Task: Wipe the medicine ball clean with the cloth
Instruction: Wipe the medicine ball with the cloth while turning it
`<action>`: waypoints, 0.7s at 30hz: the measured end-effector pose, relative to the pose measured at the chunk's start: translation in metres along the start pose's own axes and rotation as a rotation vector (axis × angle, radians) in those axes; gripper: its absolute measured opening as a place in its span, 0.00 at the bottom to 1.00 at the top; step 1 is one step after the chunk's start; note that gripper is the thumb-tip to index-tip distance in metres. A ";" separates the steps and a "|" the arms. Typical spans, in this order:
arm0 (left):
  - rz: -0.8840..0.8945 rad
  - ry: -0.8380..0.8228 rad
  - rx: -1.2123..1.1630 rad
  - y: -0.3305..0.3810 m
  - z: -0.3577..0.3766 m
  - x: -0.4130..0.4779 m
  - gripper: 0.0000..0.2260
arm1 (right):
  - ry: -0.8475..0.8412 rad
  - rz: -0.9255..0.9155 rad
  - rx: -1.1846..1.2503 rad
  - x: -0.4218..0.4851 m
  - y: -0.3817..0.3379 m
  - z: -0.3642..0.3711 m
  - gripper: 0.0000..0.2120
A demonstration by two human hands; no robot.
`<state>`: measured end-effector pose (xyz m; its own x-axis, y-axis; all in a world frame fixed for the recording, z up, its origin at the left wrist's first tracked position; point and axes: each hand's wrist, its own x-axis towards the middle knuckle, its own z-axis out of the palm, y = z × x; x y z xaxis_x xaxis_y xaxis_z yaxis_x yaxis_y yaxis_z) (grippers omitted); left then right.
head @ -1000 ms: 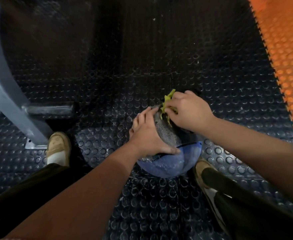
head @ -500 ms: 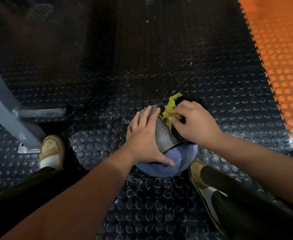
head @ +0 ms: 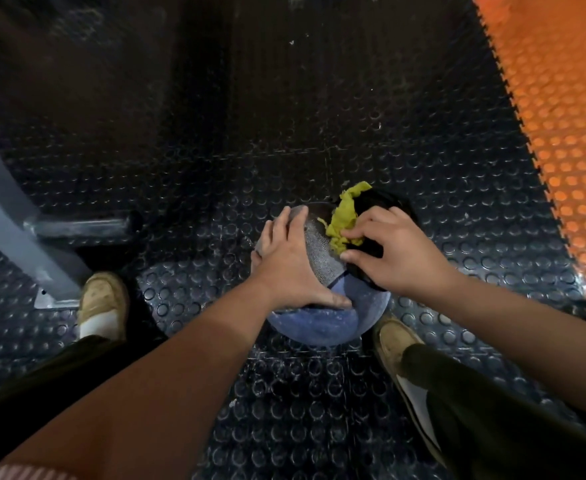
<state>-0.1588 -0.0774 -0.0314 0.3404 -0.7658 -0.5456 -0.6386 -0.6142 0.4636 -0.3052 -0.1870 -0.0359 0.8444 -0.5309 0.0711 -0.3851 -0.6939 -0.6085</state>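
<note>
Wiping is mid-course: the right hand pinches the cloth against the medicine ball, beside the flat, steadying left hand. The ball's underside is probably unwiped.

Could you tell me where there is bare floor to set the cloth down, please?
Bare: the black mat beyond the ball, across to the orange mat; also the patch between left shoe and ball. Crowded: at the ball itself, under the left hand and the right hand holding the cloth, right shoe beside it.
</note>
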 end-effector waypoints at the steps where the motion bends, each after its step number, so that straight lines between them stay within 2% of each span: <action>1: 0.006 0.008 0.013 0.001 0.001 0.000 0.66 | 0.016 -0.009 -0.007 0.006 0.001 0.000 0.12; 7: -0.006 0.056 -0.004 -0.005 0.003 0.000 0.66 | 0.059 -0.011 -0.078 0.054 0.000 0.011 0.08; 10: -0.004 0.049 -0.075 -0.010 -0.001 0.001 0.66 | 0.112 -0.070 -0.019 0.035 -0.007 0.011 0.07; 16: 0.002 0.044 -0.062 -0.007 -0.003 0.002 0.66 | 0.105 -0.232 -0.082 -0.022 -0.002 0.011 0.11; 21: -0.015 0.099 -0.046 -0.006 0.006 -0.005 0.66 | 0.096 -0.166 -0.075 0.013 -0.003 0.008 0.12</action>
<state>-0.1607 -0.0687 -0.0360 0.4176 -0.7703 -0.4820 -0.6012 -0.6319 0.4892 -0.2895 -0.1876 -0.0395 0.8605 -0.4478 0.2429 -0.2734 -0.8082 -0.5216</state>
